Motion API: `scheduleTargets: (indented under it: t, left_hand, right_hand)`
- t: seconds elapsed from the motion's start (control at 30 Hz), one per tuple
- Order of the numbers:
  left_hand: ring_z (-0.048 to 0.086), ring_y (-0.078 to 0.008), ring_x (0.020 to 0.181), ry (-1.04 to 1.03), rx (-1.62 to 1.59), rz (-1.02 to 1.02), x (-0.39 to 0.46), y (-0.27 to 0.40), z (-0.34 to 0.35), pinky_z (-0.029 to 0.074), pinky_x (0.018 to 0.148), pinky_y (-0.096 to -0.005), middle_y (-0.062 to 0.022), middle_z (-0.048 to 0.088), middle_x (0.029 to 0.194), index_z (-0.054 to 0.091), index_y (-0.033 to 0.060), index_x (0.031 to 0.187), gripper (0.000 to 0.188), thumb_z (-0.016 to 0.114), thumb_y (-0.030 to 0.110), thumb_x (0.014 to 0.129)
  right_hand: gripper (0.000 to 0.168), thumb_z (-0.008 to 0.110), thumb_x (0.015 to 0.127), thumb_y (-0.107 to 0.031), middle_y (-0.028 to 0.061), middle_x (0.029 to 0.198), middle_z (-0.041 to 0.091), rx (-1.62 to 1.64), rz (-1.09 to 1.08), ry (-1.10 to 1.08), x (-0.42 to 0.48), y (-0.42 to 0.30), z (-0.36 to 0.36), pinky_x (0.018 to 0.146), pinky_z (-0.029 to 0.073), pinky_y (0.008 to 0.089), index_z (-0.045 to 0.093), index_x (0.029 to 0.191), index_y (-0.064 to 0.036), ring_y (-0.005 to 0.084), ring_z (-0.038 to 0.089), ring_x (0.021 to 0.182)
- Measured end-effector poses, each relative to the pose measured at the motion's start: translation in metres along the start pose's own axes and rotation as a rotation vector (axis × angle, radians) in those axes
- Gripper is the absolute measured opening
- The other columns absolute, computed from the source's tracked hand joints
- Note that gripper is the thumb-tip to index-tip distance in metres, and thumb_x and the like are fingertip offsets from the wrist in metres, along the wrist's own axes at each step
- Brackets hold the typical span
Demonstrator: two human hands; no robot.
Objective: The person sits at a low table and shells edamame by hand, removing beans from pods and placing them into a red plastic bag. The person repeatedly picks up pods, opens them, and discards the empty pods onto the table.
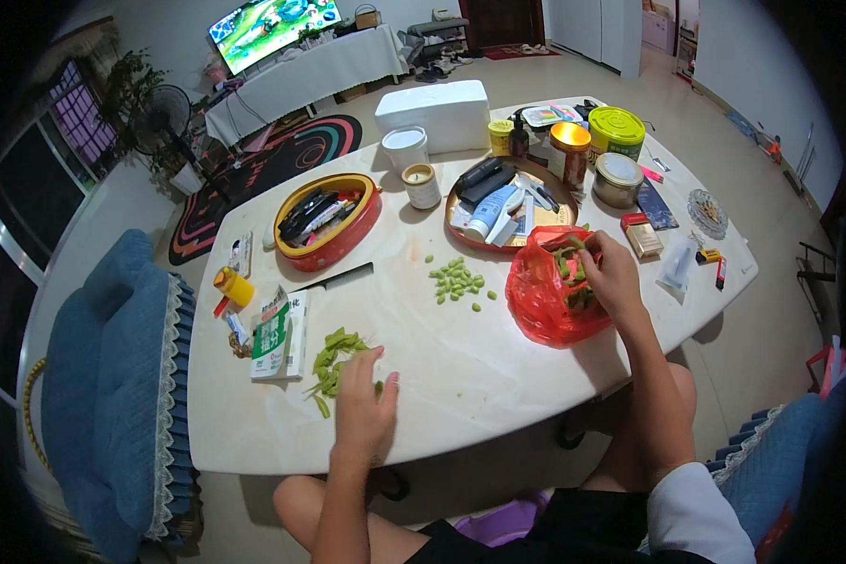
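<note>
My right hand [610,271] reaches into a red plastic bag [543,303] that holds green bean pods [571,271]; whether its fingers grip a pod is hidden. At the left, my left hand [368,405] rests by a small pile of flat green pods [330,366], thumb and fingers apart, with nothing plainly held. Between the hands and farther back lies a loose heap of shelled green beans [455,280] on the pale tabletop [451,366], a few of them lying apart from the rest.
Behind the beans stand a round tray [511,243] of toiletries, a red oval box [338,247], a candle jar [421,189] and a white foam box [433,116]. Books [280,342] and a black comb [349,276] lie left; a cigarette pack [641,236] and glass ashtray [707,213] sit right.
</note>
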State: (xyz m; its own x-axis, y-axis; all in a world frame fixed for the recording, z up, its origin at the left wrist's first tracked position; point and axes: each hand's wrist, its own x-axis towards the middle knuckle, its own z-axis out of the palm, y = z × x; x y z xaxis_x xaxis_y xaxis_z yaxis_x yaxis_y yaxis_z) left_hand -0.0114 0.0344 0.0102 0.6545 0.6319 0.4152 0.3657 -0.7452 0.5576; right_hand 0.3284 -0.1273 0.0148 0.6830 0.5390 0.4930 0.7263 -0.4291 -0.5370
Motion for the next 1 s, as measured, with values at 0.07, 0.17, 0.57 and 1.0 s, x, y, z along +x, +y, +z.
scheduleTargets:
  t: [0.07,0.17,0.57,1.0]
  left_hand:
    - [0.057,-0.0287,0.093,-0.041,-0.083,-0.049,-0.003,0.014,0.007,0.046,0.078,-0.0372,-0.0147,0.059,0.103,0.045,0.0034,0.125,0.051,0.064,0.008,0.078]
    - [0.058,-0.0295,0.089,-0.053,-0.140,0.144,-0.007,0.029,0.020,0.048,0.074,-0.0366,-0.0145,0.060,0.101,0.045,0.0023,0.125,0.054,0.068,0.011,0.076]
    - [0.056,-0.0315,0.064,-0.271,-0.138,0.358,-0.020,0.022,0.041,0.045,0.056,-0.0391,-0.0132,0.054,0.071,0.057,0.0041,0.082,0.016,0.062,0.019,0.082]
    - [0.056,-0.0360,0.065,-0.573,-0.361,0.216,-0.031,0.035,0.038,0.045,0.057,-0.0397,-0.0173,0.057,0.071,0.056,0.0041,0.082,0.027,0.053,0.030,0.090]
  right_hand:
    - [0.015,0.059,0.082,-0.015,0.0098,0.078,0.061,0.334,-0.013,-0.222,-0.011,-0.021,0.001,0.063,0.046,0.0334,0.059,0.090,-0.002,0.0220,0.060,0.071]
    - [0.016,0.059,0.084,-0.015,0.0037,0.072,0.059,0.629,-0.118,-0.626,-0.044,-0.061,0.017,0.060,0.045,0.0276,0.062,0.091,-0.001,0.0111,0.055,0.066]
    - [0.024,0.053,0.091,-0.025,0.0005,0.071,0.056,0.798,0.393,-1.367,-0.093,-0.092,0.050,0.056,0.042,0.0225,0.061,0.093,-0.002,0.0076,0.049,0.060]
    - [0.029,0.045,0.094,-0.028,0.0052,0.069,0.054,0.534,-0.070,-1.749,-0.068,-0.095,0.020,0.064,0.041,0.0305,0.059,0.094,-0.002,0.0148,0.048,0.063]
